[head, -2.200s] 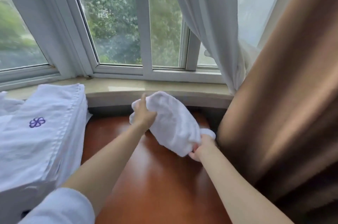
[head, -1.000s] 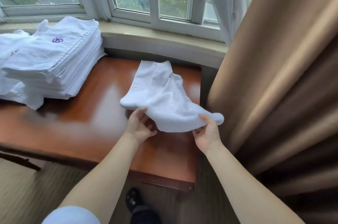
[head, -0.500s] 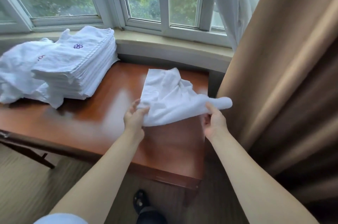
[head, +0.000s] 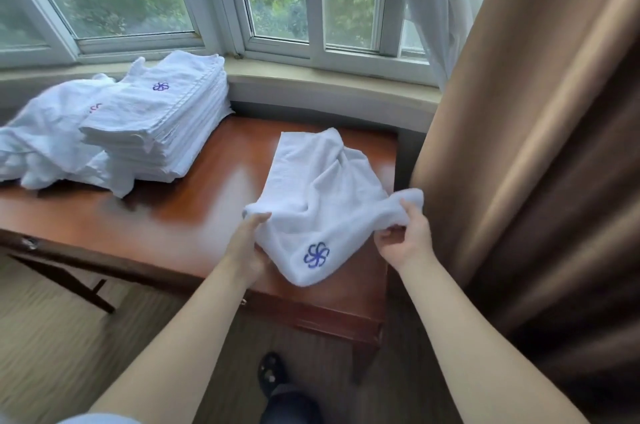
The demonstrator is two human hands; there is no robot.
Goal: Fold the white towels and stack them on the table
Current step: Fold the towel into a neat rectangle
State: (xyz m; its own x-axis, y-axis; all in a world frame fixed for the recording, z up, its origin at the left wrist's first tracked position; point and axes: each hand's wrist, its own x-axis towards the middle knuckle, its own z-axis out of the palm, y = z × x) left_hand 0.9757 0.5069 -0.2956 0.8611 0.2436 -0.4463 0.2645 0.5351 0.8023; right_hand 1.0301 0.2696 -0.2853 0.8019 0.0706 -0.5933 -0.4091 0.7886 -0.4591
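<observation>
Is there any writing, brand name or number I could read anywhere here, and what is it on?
No readable words or numbers.
White towel being held: purple pinwheel emblem, no letters.
Stack of folded white towels: same purple emblem.
Crumpled white towel pile: reddish mark, too blurred to read.

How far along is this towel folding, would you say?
A tall stack of folded towels already sits on the table, so much looks done. In hand: the left hand and right hand grip the near edge of one unfolded towel, its far part lying rumpled on the table. Left: folding and stacking it, and seemingly the loose heap of towels beside the stack.
</observation>
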